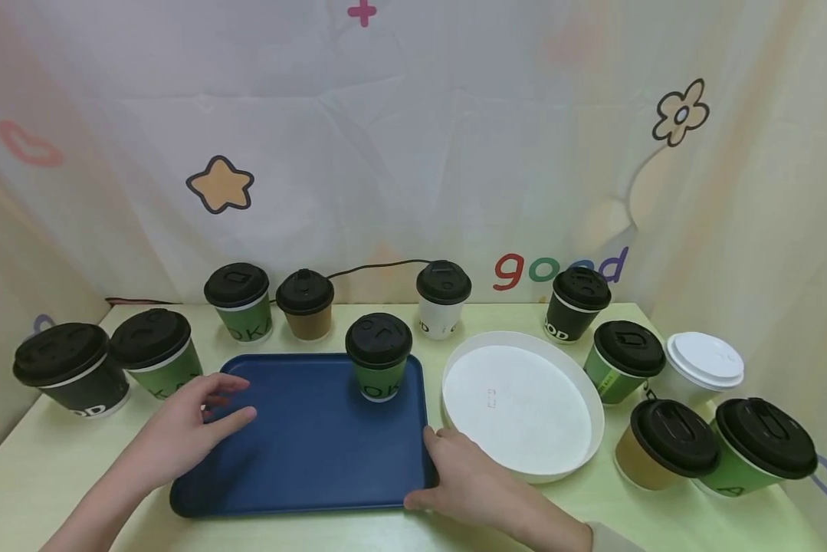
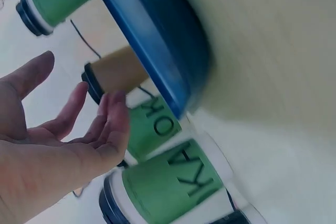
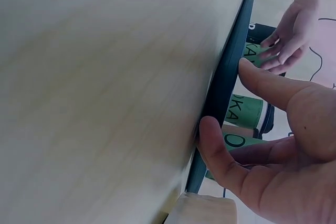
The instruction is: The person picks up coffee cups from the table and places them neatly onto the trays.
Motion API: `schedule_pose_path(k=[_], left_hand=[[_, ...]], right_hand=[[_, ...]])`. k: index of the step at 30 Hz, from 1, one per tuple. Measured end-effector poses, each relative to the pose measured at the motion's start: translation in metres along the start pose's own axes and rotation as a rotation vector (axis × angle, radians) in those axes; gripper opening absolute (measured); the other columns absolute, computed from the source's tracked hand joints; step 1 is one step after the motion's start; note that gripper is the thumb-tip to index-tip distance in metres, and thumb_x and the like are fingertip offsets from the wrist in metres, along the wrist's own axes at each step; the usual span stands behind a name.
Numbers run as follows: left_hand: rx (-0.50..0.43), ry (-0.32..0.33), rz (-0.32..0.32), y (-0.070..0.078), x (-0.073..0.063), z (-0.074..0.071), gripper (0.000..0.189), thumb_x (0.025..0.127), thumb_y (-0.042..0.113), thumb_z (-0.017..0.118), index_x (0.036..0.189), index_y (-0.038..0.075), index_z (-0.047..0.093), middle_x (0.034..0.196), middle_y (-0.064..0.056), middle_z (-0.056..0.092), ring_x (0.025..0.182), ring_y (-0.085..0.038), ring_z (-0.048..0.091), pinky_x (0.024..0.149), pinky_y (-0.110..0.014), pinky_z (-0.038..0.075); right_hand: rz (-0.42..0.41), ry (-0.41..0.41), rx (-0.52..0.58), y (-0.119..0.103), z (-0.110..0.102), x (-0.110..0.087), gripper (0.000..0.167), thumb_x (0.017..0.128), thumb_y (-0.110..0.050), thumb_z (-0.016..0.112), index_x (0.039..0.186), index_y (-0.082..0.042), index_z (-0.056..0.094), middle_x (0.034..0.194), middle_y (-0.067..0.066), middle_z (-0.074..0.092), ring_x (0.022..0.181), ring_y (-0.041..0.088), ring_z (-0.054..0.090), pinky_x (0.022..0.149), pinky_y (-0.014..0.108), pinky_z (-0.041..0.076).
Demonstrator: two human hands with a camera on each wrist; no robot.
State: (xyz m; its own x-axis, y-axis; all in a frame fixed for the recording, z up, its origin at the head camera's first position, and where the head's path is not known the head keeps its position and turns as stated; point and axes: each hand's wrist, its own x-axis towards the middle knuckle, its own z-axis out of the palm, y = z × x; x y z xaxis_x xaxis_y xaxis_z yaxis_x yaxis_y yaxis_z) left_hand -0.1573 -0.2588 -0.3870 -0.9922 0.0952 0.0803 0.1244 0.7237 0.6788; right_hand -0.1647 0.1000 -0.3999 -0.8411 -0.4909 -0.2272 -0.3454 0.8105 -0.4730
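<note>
Pale cloth hangs behind the table. It has a star, a flower and the word "good" in bright letters, with one "o" partly hidden.

The right hand pinches the near right corner of the blue tray, which is on the table. The left hand is by the tray's left edge, with its fingers loose and a wide gap by the thumb. It holds nothing.

On the tray, near its back right corner, stands a small green cup with a black lid. It says "OK" from the front and "AO" in the left wrist view.

Left of the tray are a green cup with "KA" on it and a big black cup that shows "OD".

Behind the tray are a green cup with "OK", a plain brown cup and, a bit to the right, a white cup with tiny letters I can't read.

Just right of the tray is a white round dish. Farther right of the tray are a black cup that also shows "OD", a green cup with a bright label too small to read, a cup with a white lid, another brown cup and a big green cup with an "A".
</note>
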Motion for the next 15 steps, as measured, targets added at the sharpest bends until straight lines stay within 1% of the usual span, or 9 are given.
schedule_pose_path(k=[3, 6, 9, 11, 13, 15], left_hand=[[0.033, 0.041, -0.021, -0.006, -0.003, -0.008, 0.040, 0.098, 0.029, 0.074, 0.124, 0.000, 0.066, 0.122, -0.016, 0.066, 0.102, -0.031, 0.064, 0.079, -0.041, 0.054], [0.065, 0.063, -0.071, -0.011, -0.006, -0.016, 0.032, 0.098, 0.031, 0.073, 0.114, 0.004, 0.071, 0.108, -0.008, 0.070, 0.091, -0.022, 0.065, 0.069, -0.033, 0.051], [0.114, 0.077, -0.134, -0.018, -0.009, -0.024, 0.031, 0.098, 0.036, 0.072, 0.106, 0.005, 0.072, 0.097, -0.003, 0.072, 0.085, -0.021, 0.067, 0.066, -0.033, 0.049], [0.148, 0.083, -0.170, -0.024, -0.012, -0.028, 0.035, 0.098, 0.040, 0.071, 0.102, 0.005, 0.073, 0.092, -0.001, 0.072, 0.084, -0.022, 0.068, 0.065, -0.035, 0.049], [0.178, 0.089, -0.181, -0.031, -0.014, -0.033, 0.038, 0.098, 0.043, 0.070, 0.099, 0.005, 0.073, 0.090, -0.002, 0.072, 0.084, -0.024, 0.068, 0.065, -0.036, 0.048], [0.208, 0.096, -0.180, -0.039, -0.017, -0.038, 0.037, 0.098, 0.044, 0.070, 0.097, 0.007, 0.074, 0.090, -0.002, 0.072, 0.083, -0.023, 0.067, 0.065, -0.036, 0.047]], right_hand=[[0.001, -0.001, 0.007, 0.001, 0.000, -0.001, 0.098, 0.080, -0.041, 0.089, 0.143, 0.018, 0.044, 0.137, 0.031, 0.054, 0.127, 0.037, 0.055, 0.104, 0.049, 0.046], [0.005, -0.007, 0.016, 0.001, -0.001, -0.001, 0.098, 0.080, -0.041, 0.089, 0.143, 0.018, 0.044, 0.137, 0.031, 0.054, 0.127, 0.037, 0.054, 0.104, 0.049, 0.046], [0.006, -0.006, 0.019, 0.001, 0.000, 0.000, 0.098, 0.080, -0.042, 0.089, 0.144, 0.017, 0.044, 0.137, 0.031, 0.055, 0.126, 0.036, 0.055, 0.103, 0.049, 0.047], [0.005, -0.004, 0.017, 0.001, 0.000, 0.000, 0.098, 0.080, -0.042, 0.089, 0.144, 0.017, 0.044, 0.136, 0.030, 0.055, 0.125, 0.035, 0.056, 0.103, 0.049, 0.047], [0.003, -0.001, 0.015, 0.001, 0.000, 0.000, 0.098, 0.080, -0.041, 0.089, 0.143, 0.018, 0.044, 0.136, 0.030, 0.055, 0.124, 0.035, 0.056, 0.103, 0.049, 0.047], [0.006, -0.004, 0.019, 0.001, 0.000, 0.000, 0.098, 0.080, -0.041, 0.089, 0.144, 0.018, 0.044, 0.136, 0.031, 0.055, 0.125, 0.036, 0.056, 0.103, 0.049, 0.047]])
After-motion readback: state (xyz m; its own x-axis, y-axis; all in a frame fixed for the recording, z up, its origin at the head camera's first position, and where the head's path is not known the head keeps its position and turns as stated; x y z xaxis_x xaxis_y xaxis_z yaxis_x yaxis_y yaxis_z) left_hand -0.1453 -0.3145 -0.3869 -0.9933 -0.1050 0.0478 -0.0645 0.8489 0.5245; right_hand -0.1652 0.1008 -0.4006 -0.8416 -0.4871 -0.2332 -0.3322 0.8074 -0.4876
